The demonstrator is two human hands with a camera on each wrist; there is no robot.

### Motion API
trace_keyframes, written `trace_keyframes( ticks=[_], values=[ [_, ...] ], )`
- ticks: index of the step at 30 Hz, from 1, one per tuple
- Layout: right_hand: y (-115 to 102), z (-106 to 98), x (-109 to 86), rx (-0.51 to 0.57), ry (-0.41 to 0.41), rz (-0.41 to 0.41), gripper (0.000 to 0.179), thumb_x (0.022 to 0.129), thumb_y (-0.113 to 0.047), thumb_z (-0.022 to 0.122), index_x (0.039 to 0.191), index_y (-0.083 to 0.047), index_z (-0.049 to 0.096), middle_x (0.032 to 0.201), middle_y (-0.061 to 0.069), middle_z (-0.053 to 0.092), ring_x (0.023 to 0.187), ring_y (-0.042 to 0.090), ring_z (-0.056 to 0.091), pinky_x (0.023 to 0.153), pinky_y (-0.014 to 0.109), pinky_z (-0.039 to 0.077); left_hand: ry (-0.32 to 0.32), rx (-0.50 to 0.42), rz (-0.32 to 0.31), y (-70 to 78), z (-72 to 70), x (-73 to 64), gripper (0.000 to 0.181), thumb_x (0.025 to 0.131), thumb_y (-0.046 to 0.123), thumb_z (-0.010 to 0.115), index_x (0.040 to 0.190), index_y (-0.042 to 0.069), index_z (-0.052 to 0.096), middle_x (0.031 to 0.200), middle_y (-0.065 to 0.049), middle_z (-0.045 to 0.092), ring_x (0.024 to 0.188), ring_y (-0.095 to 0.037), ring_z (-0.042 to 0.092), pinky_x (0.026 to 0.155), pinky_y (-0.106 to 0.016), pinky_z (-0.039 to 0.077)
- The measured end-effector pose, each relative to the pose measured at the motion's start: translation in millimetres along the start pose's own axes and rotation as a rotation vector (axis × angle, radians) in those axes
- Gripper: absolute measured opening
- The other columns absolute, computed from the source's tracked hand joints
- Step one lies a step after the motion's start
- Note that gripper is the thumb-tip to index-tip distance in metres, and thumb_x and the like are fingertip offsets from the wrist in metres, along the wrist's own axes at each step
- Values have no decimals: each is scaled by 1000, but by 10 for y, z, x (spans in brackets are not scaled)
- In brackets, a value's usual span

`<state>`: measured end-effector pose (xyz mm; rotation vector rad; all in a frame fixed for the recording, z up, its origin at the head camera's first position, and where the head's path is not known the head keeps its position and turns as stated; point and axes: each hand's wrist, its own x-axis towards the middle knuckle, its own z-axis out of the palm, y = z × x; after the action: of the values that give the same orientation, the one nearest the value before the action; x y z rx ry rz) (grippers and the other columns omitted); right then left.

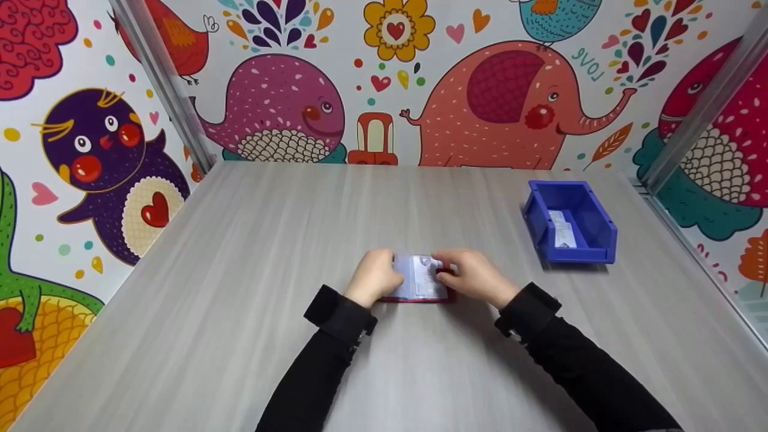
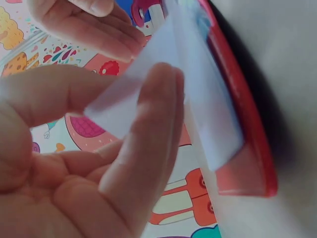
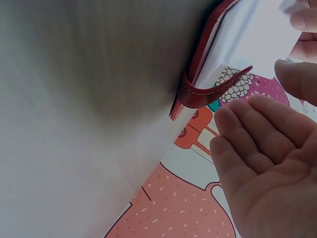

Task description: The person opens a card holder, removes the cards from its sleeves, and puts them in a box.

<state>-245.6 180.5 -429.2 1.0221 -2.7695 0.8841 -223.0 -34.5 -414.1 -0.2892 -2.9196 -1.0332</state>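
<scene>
A small red card holder lies unfolded like a book on the table, with a printed white card or page showing on its right side. My left hand is at its left side; in the left wrist view its fingers pinch a corner of a translucent sleeve page, raised from the red cover. At the right side is my right hand. In the right wrist view its fingers are nearly straight and hold nothing, near a red strap that sticks out from the cover's edge.
A blue plastic bin stands at the back right of the pale wood-grain table, with white printed papers or cards inside. Cartoon-printed walls with metal posts border the back and sides.
</scene>
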Motion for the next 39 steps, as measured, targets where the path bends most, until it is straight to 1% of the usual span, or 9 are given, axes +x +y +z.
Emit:
trace_keyframes(
  ticks=[6,11,15,21,26,28,32,35,39],
  values=[
    [6,20,-2,2,-16,-1,37,86,-1,70,121,8,65,111,21,69,98,32,64,88,50,50,15,-1,-8,-72,-24,16,20,72,-5,62,91,-10,65,89,-18,66,80,-30,58,77,-44,52],
    [16,32,-9,-10,-17,-5,36,84,-1,70,119,5,67,106,17,70,90,27,62,83,47,51,24,-2,-36,-127,-38,37,22,72,-6,62,93,-11,66,92,-19,66,83,-32,59,79,-44,52],
    [37,43,-3,-18,-22,-13,36,84,-1,70,119,4,67,104,15,70,89,26,62,82,46,51,24,-7,-55,-170,-43,59,21,71,-6,61,91,-9,66,90,-17,66,82,-31,59,78,-43,52],
    [58,62,2,-22,-46,-6,38,84,-2,70,121,3,66,108,15,69,93,26,61,86,47,50,18,-4,-85,-212,-51,71,15,74,-4,64,89,-7,67,86,-14,66,79,-27,57,76,-40,51],
    [79,66,-5,-42,-51,-21,34,83,-2,71,117,5,67,105,15,68,93,28,62,85,48,50,16,12,-97,-227,-52,75,5,74,-3,64,78,-1,63,77,-8,60,73,-24,53,71,-38,50],
    [84,65,-10,-51,-50,-28,34,83,-1,71,116,5,66,106,16,68,94,29,62,85,48,50,13,20,-97,-233,-52,77,10,73,-4,64,70,2,58,72,-7,55,69,-24,51,66,-37,48],
    [86,65,-20,-64,-63,-16,38,83,-2,71,119,7,65,108,18,68,97,32,63,87,49,50,7,32,-99,-242,-51,79,20,71,-6,63,65,7,49,69,-5,51,67,-23,49,64,-37,47],
    [82,64,-27,-73,-75,-2,39,82,-3,72,119,7,65,107,18,68,96,31,63,87,48,50,-3,32,-108,-245,-46,80,23,70,-6,62,64,9,47,69,-5,51,67,-23,48,65,-36,48],
    [74,67,-25,-75,-81,11,35,81,-3,73,115,5,67,99,12,67,88,26,60,83,46,50,-9,39,-105,-255,-37,87,23,70,-7,61,61,9,48,67,-4,51,65,-22,47,62,-34,46]
  ],
)
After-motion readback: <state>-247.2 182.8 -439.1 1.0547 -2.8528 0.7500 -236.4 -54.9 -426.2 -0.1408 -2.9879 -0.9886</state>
